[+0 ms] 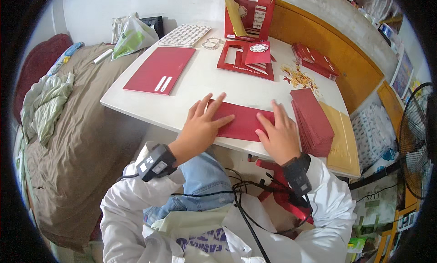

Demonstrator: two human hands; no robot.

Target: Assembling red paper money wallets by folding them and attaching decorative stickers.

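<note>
A dark red paper envelope (243, 117) lies flat near the front edge of the white table. My left hand (200, 126) rests on its left end, the fingers spread and stretched out. Over the right end lies my right hand (280, 134), also with its fingers apart. Neither hand grips anything. Just right of that hand a fanned stack of dark red envelopes (314, 122) leans over gold sheets (343, 142). Beyond the hands is a red printed card sleeve (232, 71) with cut-out windows, a smaller red card with an ornate label (259, 48) on it.
On the white table (150, 106) are a red card sheet (159, 69), a patterned label sheet (184, 35), gold trimmings (300, 76), bundled red packs (316, 60) and an upright red box (249, 15). A bed (82, 122) stands left, a black fan (416, 140) right. Cables (241, 190) hang between my arms.
</note>
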